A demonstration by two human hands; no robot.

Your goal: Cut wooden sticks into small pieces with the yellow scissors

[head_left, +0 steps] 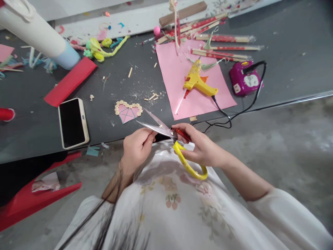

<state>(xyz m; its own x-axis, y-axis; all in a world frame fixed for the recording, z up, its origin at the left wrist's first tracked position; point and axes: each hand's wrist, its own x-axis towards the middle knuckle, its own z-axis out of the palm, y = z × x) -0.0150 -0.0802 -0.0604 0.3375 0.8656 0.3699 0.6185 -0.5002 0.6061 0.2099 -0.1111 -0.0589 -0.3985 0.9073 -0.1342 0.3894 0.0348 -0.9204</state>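
Off the front edge of the counter (104,114), the right hand (205,146) grips spread scissors (170,133); the left hand (136,147), fingers pinched together, contents unclear, risks a nick if the blades slip.

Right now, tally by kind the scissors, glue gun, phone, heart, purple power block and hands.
Scissors: 1
Glue gun: 1
Phone: 1
Heart: 1
Purple power block: 1
Left hand and right hand: 2
Total: 7
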